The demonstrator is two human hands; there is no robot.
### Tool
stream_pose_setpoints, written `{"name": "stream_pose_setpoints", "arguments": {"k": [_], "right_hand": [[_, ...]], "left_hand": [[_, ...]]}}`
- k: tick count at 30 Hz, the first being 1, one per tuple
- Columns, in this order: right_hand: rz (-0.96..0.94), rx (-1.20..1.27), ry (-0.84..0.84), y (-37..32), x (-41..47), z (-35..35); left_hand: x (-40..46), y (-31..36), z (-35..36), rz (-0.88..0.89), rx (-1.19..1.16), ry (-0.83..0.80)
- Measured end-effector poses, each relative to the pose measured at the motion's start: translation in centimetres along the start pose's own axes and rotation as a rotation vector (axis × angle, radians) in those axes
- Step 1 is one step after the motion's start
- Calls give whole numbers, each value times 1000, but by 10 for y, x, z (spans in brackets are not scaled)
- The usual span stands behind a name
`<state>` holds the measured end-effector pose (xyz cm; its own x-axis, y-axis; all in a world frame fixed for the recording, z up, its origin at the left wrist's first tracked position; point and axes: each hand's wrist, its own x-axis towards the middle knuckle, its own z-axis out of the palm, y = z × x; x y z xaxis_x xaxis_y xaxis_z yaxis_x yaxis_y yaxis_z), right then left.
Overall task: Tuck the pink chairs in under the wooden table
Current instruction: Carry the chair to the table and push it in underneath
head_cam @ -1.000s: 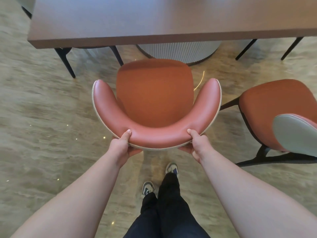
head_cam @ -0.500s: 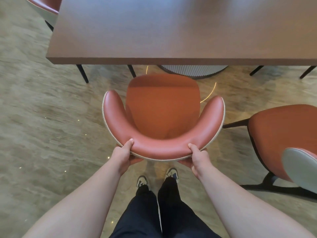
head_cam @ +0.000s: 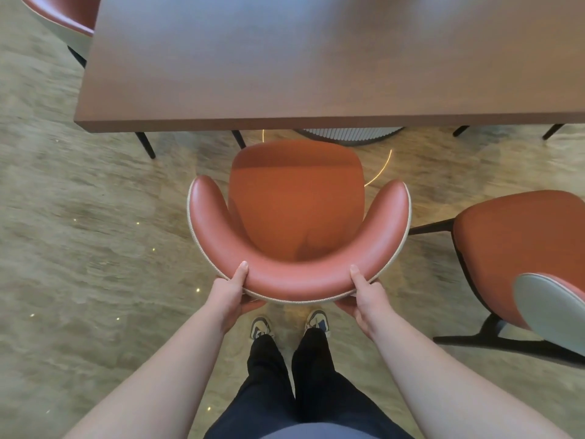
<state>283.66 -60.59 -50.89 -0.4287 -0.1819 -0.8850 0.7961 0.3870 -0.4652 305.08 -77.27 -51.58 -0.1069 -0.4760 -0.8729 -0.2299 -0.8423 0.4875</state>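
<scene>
A pink chair (head_cam: 297, 213) with a curved padded backrest faces the wooden table (head_cam: 316, 68). Its seat front lies just short of the table's near edge. My left hand (head_cam: 232, 291) grips the backrest at its lower left, thumb on top. My right hand (head_cam: 367, 294) grips the backrest at its lower right in the same way. A second pink chair (head_cam: 519, 248) stands to the right, away from the table and turned sideways. A third pink chair (head_cam: 63, 17) shows at the table's far left corner.
The table's ribbed round base (head_cam: 351, 136) stands just beyond the chair's seat. Black chair legs (head_cam: 145, 144) show under the table edge at left and right. My feet (head_cam: 289, 323) stand right behind the chair on a beige stone floor.
The chair has moved forward with both hands on its backrest. Its seat front is now close to the table edge, and I have stepped closer.
</scene>
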Motion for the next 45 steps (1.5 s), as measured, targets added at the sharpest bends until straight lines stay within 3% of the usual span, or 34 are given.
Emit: {"name": "stream_pose_setpoints", "arguments": {"k": [2, 5, 8, 10, 13, 23, 29, 33, 37, 41, 45], "right_hand": [[-119, -199, 111, 1, -9, -3], [-497, -569, 290, 3, -30, -7], [-885, -1001, 125, 4, -41, -4], [-909, -1369, -21, 4, -37, 1], [-819, -1737, -65, 10, -29, 8], [-708, -1823, -59, 10, -18, 15], [-748, -1760, -75, 4, -22, 11], [-815, -1602, 76, -23, -21, -4], [-694, -1639, 261, -63, -5, -20], [-535, -1635, 178, -85, 9, -25], [-481, -1604, 126, -89, 15, -21]], "left_hand": [[-5, 0, 0, 131, 252, 151], [-21, -1, -5, 559, 746, 376], [-24, 1, -3, 903, 1185, 234], [-19, 4, 3, 954, 1430, 95], [-14, 6, 10, 822, 1680, 35], [-8, 8, 17, 724, 1752, 68], [-8, 6, 9, 784, 1654, 48], [-7, 20, -3, 834, 1511, 151], [10, 58, -22, 688, 1499, 290], [25, 81, -29, 544, 1464, 252], [32, 89, -31, 516, 1410, 194]]}}
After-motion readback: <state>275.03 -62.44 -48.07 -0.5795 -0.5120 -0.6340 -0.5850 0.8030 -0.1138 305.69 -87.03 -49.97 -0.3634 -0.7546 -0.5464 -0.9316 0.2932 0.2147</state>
